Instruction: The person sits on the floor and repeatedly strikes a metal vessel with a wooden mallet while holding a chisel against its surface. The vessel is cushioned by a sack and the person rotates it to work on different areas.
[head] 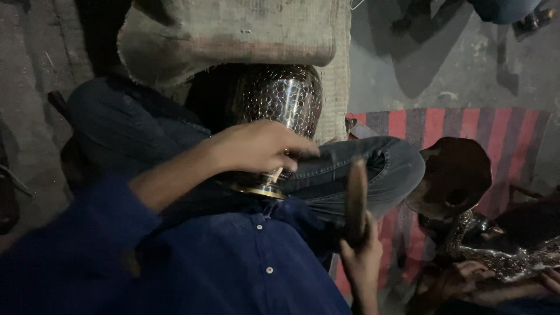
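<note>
Centrally, a hammered metal vase point(280, 111) lying on the lap against burlap sacking point(233, 32) — left hand point(259, 146) draped over its narrow neck, fingers curled; right hand point(360, 256) clamped around a wooden mallet point(356, 198).

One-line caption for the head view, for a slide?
Left hand steadies a hammered metal vase on the lap; right hand grips a wooden mallet.
</note>
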